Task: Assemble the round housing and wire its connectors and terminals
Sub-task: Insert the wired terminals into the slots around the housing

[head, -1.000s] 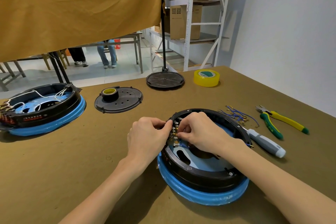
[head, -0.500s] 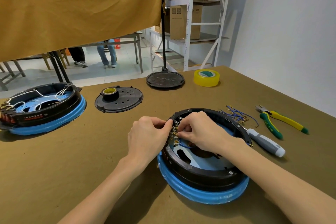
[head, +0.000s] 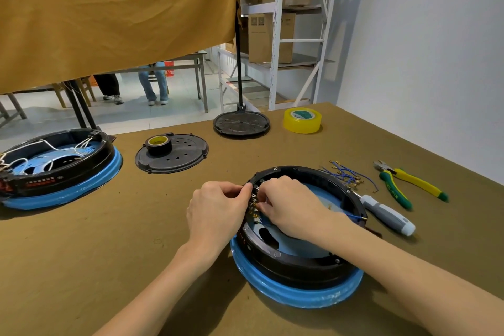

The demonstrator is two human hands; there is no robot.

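Note:
A round black housing [head: 297,262] with a blue rim stands on the table in front of me. Brass terminals [head: 253,203] line its left inner wall. My left hand [head: 218,210] grips the housing's left wall from outside, thumb and fingers curled at the terminal row. My right hand [head: 291,207] reaches inside and pinches a blue wire's connector at the terminals; the fingertips hide the connector itself. The blue wire [head: 354,217] trails right across the housing to its rim.
A bundle of blue wires [head: 346,174] with brass lugs, a grey screwdriver [head: 387,214] and yellow-green pliers [head: 403,185] lie right of the housing. A second wired housing [head: 57,169] sits far left. Behind are a black cover plate [head: 174,157] with black tape, another disc [head: 241,123] and yellow tape [head: 302,120].
Both hands stay at the terminal row; my right hand has shifted very slightly. Nothing else has moved.

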